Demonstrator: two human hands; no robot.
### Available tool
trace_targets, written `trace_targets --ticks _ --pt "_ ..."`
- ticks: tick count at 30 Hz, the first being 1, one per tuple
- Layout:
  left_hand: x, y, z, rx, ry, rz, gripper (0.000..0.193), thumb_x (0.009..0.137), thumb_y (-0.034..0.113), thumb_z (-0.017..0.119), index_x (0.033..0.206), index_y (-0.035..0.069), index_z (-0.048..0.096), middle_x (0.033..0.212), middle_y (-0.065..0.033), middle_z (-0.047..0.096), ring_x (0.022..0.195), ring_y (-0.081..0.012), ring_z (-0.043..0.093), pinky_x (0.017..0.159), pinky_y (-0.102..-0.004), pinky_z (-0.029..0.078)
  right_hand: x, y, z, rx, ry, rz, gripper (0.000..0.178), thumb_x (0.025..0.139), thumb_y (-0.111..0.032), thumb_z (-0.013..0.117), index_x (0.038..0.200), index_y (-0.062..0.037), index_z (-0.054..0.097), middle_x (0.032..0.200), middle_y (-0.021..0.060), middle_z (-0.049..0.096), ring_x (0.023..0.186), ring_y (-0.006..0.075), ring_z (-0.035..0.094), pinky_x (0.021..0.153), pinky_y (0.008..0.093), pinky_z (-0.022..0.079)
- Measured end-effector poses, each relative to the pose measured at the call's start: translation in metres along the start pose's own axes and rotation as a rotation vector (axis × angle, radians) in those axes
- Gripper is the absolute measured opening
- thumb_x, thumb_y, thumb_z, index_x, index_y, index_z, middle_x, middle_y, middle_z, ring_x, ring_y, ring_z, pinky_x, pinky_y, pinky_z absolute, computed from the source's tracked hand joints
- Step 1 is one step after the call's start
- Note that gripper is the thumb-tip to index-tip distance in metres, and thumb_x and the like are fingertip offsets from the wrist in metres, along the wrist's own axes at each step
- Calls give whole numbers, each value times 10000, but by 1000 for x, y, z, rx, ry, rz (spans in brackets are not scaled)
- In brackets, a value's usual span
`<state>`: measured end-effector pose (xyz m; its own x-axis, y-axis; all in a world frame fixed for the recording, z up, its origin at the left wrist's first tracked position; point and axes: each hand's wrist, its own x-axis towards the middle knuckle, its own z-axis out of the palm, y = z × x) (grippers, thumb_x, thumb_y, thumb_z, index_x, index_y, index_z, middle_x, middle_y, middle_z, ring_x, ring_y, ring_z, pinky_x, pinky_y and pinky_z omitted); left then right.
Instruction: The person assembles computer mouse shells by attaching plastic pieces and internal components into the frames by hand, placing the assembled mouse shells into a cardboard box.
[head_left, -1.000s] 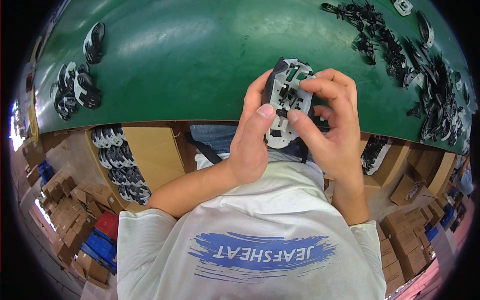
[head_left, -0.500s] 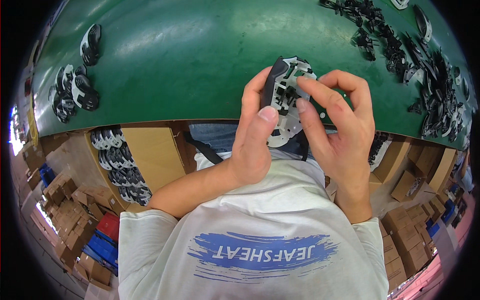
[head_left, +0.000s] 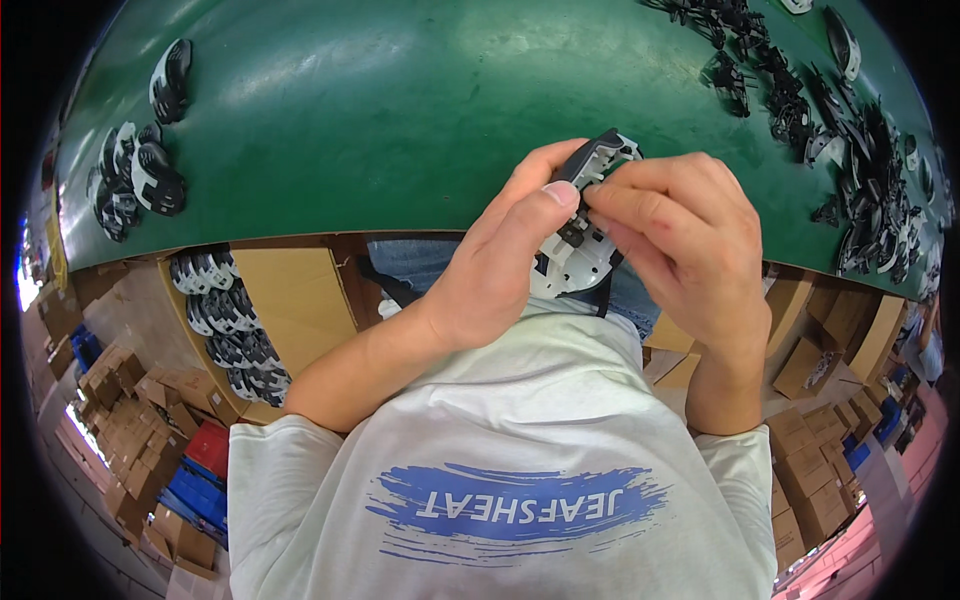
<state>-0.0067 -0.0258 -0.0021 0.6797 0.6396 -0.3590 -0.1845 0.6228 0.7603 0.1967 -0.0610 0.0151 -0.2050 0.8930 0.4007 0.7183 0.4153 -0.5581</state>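
Note:
In front of my body, at the near edge of the green table, I hold a curved black-and-white plastic shell (head_left: pixel 578 274), shaped like a computer mouse cover. Its hollow inner side, with white ribs and dark pieces, faces up. My left hand (head_left: pixel 497 250) wraps the shell's left side, thumb pressing over the rim. Thumb and fingertips of my right hand (head_left: pixel 690 232) are pinched together inside the shell, at the dark pieces near its middle. What lies between those fingertips is hidden. The right fingers also cover part of the shell's right edge.
Several similar shells (head_left: pixel 155 180) lie at the table's left, with a single shell (head_left: pixel 171 82) beyond them. Black plastic parts (head_left: pixel 872 190) are heaped at the right. Below the table edge, an open cardboard box (head_left: pixel 295 300) at left holds rows of shells; more boxes (head_left: pixel 810 460) stand at right.
My right fingers have closed from a loose spread into a pinch inside the shell. The shell has tilted and come slightly lower, and my left thumb has moved up over its rim.

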Motion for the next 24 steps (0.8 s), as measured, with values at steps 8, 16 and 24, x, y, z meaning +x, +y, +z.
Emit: trace_targets --ticks 8,16,24 --pt "-1 1 0 -64 -10 -2 538 1158 291 359 1571 -53 368 1447 -117 548 1334 -164 510 1166 -325 388 -1 -17 1 -89 4 144 260 751 -49 881 976 -109 763 923 20 690 799 253 632 714 376 489" --pt "2 -2 1 -41 -13 35 537 1159 293 364 1567 -56 377 1444 -110 556 1329 -159 512 1158 -320 394 -8 -21 1 -16 47 185 291 750 -21 883 1015 -70 774 945 48 733 867 241 667 770 369 501" --pt "1 3 4 -97 -7 11 536 1163 301 364 1573 -43 374 1443 -103 562 1322 -153 521 1145 -312 406 -11 -27 1 8 79 303 295 744 -23 897 1020 -53 795 1015 81 727 938 251 665 818 367 503"
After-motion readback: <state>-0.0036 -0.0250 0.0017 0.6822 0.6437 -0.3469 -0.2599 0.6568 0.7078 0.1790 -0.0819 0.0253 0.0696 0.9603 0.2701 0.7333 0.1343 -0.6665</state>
